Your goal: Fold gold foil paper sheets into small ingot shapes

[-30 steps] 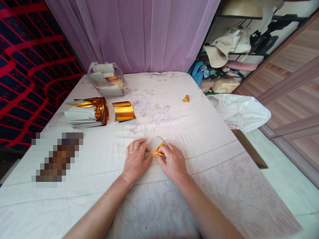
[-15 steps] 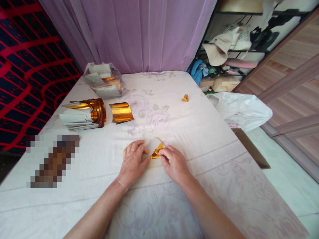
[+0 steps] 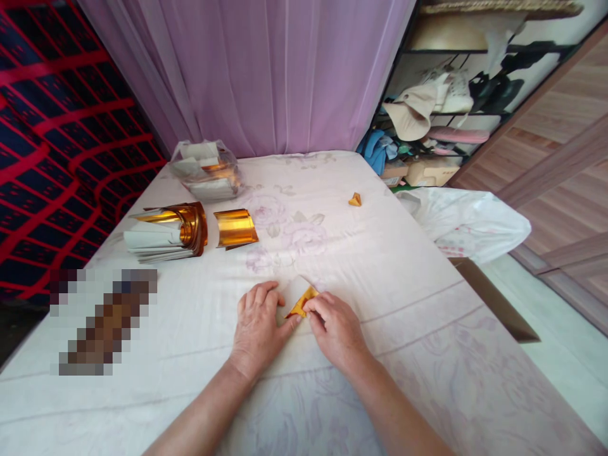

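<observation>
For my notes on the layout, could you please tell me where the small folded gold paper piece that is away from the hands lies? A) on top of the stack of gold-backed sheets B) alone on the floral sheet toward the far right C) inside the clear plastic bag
B: the small folded gold paper piece lies alone on the floral sheet, apart from the clear plastic bag and the stack of gold-backed sheets.

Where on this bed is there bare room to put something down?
Bare sheet lies between the folded gold piece and the right hand, and across the near right. Crowded: the far left, with gold paper stack, curled gold sheet and plastic bag.
</observation>
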